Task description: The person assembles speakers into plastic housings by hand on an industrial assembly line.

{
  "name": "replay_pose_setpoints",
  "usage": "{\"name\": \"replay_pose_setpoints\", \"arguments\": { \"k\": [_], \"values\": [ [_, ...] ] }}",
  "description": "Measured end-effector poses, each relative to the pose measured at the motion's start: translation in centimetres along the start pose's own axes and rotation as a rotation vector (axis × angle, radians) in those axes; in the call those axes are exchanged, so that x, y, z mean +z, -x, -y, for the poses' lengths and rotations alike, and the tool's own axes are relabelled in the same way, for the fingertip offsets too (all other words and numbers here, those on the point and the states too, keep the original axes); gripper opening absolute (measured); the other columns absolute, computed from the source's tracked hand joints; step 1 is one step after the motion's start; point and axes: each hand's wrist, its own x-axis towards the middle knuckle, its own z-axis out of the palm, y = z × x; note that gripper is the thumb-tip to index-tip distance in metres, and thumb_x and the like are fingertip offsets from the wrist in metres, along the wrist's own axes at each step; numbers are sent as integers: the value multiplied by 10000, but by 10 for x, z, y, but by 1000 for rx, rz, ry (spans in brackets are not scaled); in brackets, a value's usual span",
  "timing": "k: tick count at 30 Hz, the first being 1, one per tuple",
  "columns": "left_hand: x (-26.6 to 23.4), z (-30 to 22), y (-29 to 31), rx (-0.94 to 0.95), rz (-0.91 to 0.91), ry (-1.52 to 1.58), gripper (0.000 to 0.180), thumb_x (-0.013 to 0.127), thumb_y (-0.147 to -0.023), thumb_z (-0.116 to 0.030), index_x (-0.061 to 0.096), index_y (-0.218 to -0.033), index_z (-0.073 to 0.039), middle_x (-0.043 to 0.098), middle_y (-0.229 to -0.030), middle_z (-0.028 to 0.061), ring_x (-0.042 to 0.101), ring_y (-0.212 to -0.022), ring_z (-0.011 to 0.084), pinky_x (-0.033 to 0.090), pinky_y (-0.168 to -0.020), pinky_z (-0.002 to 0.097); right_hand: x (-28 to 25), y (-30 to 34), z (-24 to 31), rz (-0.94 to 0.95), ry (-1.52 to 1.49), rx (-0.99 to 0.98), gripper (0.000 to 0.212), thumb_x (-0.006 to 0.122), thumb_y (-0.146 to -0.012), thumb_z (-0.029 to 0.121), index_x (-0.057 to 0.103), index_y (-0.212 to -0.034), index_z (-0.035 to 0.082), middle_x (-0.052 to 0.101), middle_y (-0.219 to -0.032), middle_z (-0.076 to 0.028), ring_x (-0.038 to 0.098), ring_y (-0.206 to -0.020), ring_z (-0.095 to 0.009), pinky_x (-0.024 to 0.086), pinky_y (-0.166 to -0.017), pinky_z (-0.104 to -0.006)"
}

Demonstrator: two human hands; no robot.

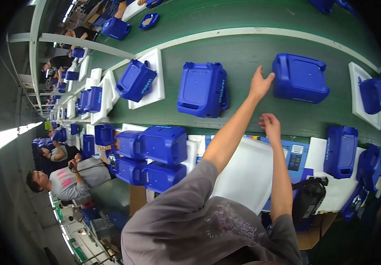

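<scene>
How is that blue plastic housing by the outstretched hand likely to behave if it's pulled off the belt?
The blue plastic housing looks like a rigid moulded shell, so probably stiff and light for its bulk. It lies flat on the green conveyor belt, unlikely to roll. The left hand touches only its edge; smooth walls may slip.

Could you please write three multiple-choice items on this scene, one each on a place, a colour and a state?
1. Where does the left hand reach?
A. to the blue casing on the green belt
B. into a carton
C. to the floor

2. What colour is the flat sheet under the arms?
A. red
B. white
C. black

3. How is the right hand?
A. gripping a casing
B. holding a tool
C. empty, over the belt edge

A: its fingertips meet the casing's edge. B: the sheet is plain white. C: nothing is in it.
</scene>
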Motion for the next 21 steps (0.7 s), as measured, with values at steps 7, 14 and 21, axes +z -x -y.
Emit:
{"name": "replay_pose_setpoints", "arguments": {
  "k": [7,14,21],
  "values": [
    [-181,-34,168,301,-342,-863,462,769,-777,-282,591,-1126,-38,438,-1340,249,477,-1197,427,416,-959,513,110,-57,31,0,352,-214,375,565,-933,249,577,-1194,-19,666,-1100,-255,645,-1029,-406,504,-900,-454],
    [-225,-9,174,238,-55,-838,523,838,-719,-275,586,-1058,35,332,-1417,326,311,-1341,526,363,-1070,531,126,-83,48,147,797,-23,351,467,-901,193,639,-1068,-63,643,-1080,-311,609,-1037,-475,482,-931,-509],
    [-242,-82,326,279,-37,-680,440,883,-655,-193,567,-902,-10,371,-1478,231,286,-1395,509,317,-1102,542,53,-11,48,-33,794,-114,323,428,-927,163,586,-1063,-83,628,-1020,-358,595,-1009,-510,461,-908,-552]
  ]
}}
